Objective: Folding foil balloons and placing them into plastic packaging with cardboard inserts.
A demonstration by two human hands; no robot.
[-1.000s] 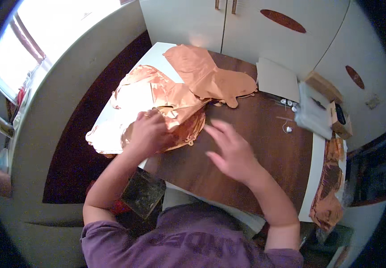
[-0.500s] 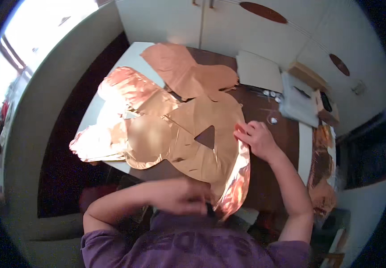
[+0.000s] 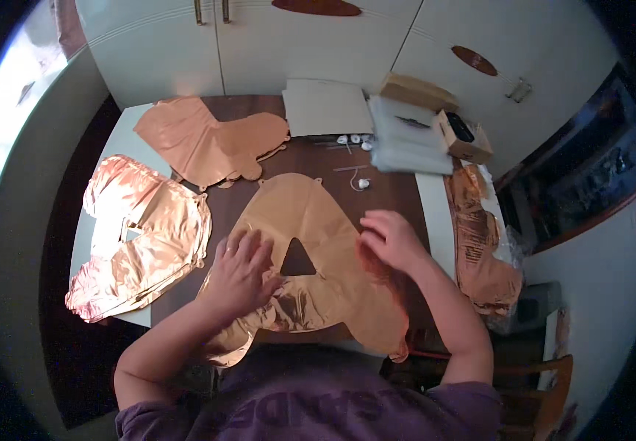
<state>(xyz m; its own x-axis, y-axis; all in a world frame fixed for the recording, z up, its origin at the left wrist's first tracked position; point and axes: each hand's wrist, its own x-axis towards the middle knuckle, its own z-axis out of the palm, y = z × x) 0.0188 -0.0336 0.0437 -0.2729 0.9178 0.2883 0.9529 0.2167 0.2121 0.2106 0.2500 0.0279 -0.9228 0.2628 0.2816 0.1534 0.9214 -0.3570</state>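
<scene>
A deflated rose-gold foil balloon (image 3: 311, 257), cut in the shape of a letter with a triangular hole at its centre, now lies spread flat on the dark counter (image 3: 391, 191) directly before the person. Half a second earlier it was lifted and part-folded, its right edge held up by the right hand while the left hand was drawn back near the body; now both hands are down on it. The left hand (image 3: 243, 270) lies open, palm down, fingers spread on the foil just left of the hole, pressing rather than gripping. The right hand (image 3: 391, 239) rests on the balloon's right limb with fingers curled; whether it pinches the foil cannot be told. The change suggests the sheet has been laid out and is being smoothed; creases persist along its lower edge, which hangs over the near side of the counter. A second balloon (image 3: 141, 239), shinier and crumpled, lies to the left, close beside the first, and a third (image 3: 211, 140) lies beyond, its edge nearly touching the top of the central one. At the far side are a white card (image 3: 327, 106), a stack of clear bags (image 3: 406, 140), a small box (image 3: 461, 136) and small white pieces (image 3: 353, 140). More foil (image 3: 480, 242) drapes off the right end.
</scene>
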